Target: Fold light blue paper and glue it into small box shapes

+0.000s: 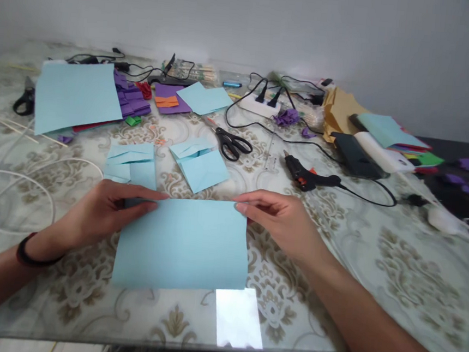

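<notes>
A light blue paper sheet (183, 248) lies near the table's front edge. My left hand (104, 211) pinches its upper left edge between thumb and fingers. At the upper right corner my right hand (276, 215) grips the same sheet, fingers closed. Just beyond the left hand is a folded blue paper piece (143, 162), partly covered by the hand and sheet. Another folded blue piece (204, 168) rests beyond the sheet's middle. Black-handled scissors (231, 143) lie behind it, and a black glue gun (308, 174) is beyond the right hand.
Blue sheets (79, 96) and purple folded strips (130, 98) are at the back left. A white power strip (260, 106) with cables stands at the back. White cable loops (23, 174) lie left; a power bank (357, 154) and more papers (392, 132) lie right.
</notes>
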{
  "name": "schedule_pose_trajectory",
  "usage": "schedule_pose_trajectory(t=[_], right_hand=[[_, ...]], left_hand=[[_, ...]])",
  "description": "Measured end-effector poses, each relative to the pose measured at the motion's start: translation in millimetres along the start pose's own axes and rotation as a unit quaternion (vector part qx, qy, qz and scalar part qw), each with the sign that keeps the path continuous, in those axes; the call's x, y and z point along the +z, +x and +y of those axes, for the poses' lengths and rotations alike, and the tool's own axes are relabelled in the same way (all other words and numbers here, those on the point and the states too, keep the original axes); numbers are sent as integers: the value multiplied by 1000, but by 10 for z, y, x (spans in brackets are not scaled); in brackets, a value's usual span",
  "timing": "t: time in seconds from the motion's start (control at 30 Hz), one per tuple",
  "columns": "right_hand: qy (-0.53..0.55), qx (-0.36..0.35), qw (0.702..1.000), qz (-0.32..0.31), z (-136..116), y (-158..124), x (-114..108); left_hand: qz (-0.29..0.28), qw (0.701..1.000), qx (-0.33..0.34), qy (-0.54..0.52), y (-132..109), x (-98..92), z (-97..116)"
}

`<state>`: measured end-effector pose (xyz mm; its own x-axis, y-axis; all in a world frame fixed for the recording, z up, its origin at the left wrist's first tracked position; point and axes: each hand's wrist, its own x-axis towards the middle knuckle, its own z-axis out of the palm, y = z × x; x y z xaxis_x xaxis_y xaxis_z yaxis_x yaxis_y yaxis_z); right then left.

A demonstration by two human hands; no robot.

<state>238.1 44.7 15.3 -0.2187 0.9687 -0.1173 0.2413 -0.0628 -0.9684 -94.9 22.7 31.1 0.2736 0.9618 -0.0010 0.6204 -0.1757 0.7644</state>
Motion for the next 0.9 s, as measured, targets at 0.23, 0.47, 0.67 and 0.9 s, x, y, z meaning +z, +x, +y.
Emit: schedule_pose_trajectory(t=[0.23,0.47,0.67,0.9], right_hand=[[-40,-12,999,22,31,23,-69],[-76,-33,996,45,48,33,-132],[-80,-39,995,53,68,28,-154],[-96,-39,993,57,99,21,-183]], left_hand=[[-13,1000,-1,-17,-16,-3,-32],[3,998,14,-61,-19,-3,-16],[27,996,17,-85,-26,-4,-44],[21,996,14,-81,-21,-17,-28]])
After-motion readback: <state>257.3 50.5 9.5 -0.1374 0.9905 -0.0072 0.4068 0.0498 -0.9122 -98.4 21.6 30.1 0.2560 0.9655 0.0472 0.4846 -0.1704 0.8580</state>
